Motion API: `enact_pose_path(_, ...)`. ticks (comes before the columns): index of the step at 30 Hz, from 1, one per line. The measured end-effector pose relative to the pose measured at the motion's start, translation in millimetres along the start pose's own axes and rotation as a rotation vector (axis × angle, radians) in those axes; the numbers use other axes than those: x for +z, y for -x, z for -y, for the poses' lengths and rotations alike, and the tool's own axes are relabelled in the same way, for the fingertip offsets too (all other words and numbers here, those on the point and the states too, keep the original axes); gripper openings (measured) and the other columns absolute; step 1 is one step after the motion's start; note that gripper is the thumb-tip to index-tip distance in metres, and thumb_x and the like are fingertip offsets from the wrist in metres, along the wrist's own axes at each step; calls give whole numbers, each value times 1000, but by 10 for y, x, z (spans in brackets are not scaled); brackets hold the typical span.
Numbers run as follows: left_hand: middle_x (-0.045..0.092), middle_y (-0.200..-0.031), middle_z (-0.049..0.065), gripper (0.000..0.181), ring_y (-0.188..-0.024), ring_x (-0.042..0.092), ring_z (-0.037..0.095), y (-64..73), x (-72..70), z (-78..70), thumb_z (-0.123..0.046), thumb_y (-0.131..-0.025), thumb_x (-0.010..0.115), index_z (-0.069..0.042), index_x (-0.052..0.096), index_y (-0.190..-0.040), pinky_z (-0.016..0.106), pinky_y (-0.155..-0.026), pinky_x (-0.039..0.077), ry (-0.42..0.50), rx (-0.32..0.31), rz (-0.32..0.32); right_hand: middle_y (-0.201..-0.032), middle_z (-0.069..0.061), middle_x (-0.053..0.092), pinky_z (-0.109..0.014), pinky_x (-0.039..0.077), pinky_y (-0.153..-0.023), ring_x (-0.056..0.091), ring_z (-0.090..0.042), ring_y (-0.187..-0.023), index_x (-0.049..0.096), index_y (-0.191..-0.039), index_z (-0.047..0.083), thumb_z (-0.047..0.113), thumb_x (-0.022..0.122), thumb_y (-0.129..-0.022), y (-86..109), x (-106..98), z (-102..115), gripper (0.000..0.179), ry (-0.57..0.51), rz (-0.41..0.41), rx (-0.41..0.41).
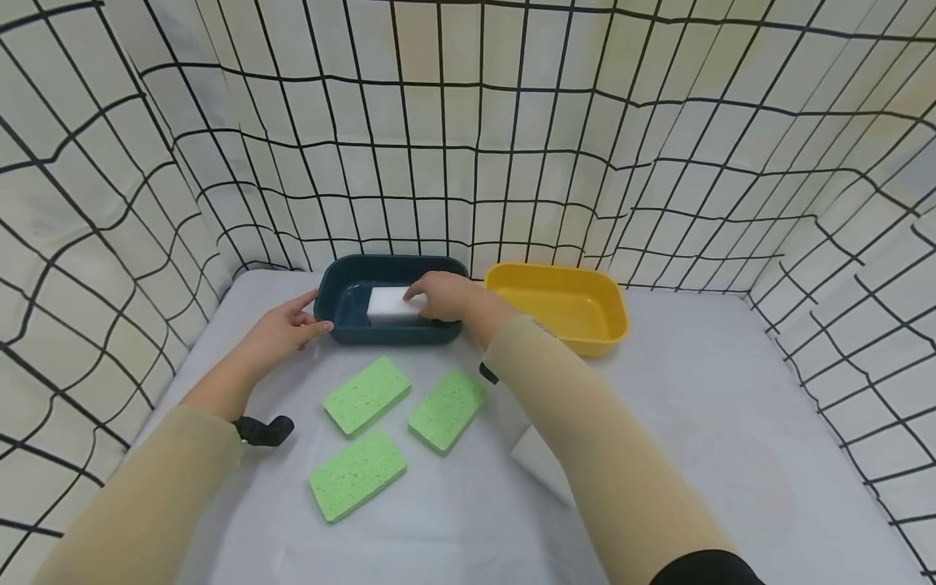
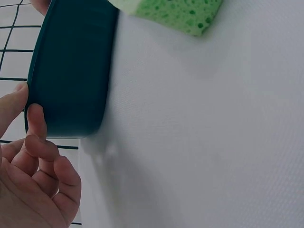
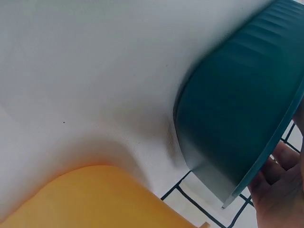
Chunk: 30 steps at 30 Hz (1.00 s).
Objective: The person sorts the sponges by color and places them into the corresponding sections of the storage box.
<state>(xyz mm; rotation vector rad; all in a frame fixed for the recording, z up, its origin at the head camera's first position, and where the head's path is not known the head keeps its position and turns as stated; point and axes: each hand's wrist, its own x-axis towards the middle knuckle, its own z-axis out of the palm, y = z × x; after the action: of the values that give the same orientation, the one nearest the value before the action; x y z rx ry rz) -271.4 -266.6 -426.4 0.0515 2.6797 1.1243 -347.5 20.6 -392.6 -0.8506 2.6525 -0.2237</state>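
A dark teal plastic tub (image 1: pixel 395 335) stands at the back of the white-covered table. Inside it lies a white block (image 1: pixel 385 304), smooth and rectangular. My right hand (image 1: pixel 448 294) reaches over the tub's right end and holds the block's right side with its fingers; in the right wrist view the tub wall partly hides this hand. At the opposite end, my left hand (image 1: pixel 281 329) holds the tub's rim near the front left corner with thumb and finger, while its other fingers curl loosely outside the wall.
Several green sponges, among them a near one (image 1: pixel 357 476), lie in front of the tub. A yellow tub (image 1: pixel 595 329) stands to its right. Another white block (image 1: pixel 543 461) is partly covered by my right forearm. Black wire grid (image 1: pixel 475 150) encloses the back and sides.
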Motion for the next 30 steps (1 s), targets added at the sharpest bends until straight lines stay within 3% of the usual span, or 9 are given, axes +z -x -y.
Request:
enact_pose_path(8,58,-102,15,86,-80,49,25,9,12,-24,-42,-98,61,-17,9,-161,38,-73,37,-6,-14,-5,-150,2,45,-37,31,-114,39,-18,-137,54,-143,33,35,67,-95,38,-65,-11,50,6,-18,21)
enact_pose_path(16,58,-101,14,86,-78,49,24,-3,11,1,-43,-98,62,-17,10,-161,38,-73,37,-9,-4,-8,-150,3,45,-40,32,-113,41,-19,-135,53,-143,36,38,71,-92,113,-126,-51,54,-27,-89,32)
enact_pose_path(22,59,-101,14,85,-78,49,23,-4,12,24,-42,-98,62,-17,10,-161,37,-72,38,-7,2,-8,-151,0,44,-41,36,-110,46,-20,-129,52,-145,32,36,71,-93,201,-208,-75,55,-24,-108,-9)
enact_pose_path(30,59,-99,14,86,-78,49,24,-15,25,6,-43,-98,61,-16,10,-161,38,-72,37,-20,0,-8,-150,-1,44,-38,40,-105,49,-18,-124,50,-145,37,37,71,-93,439,-311,-120,56,9,-127,-55)
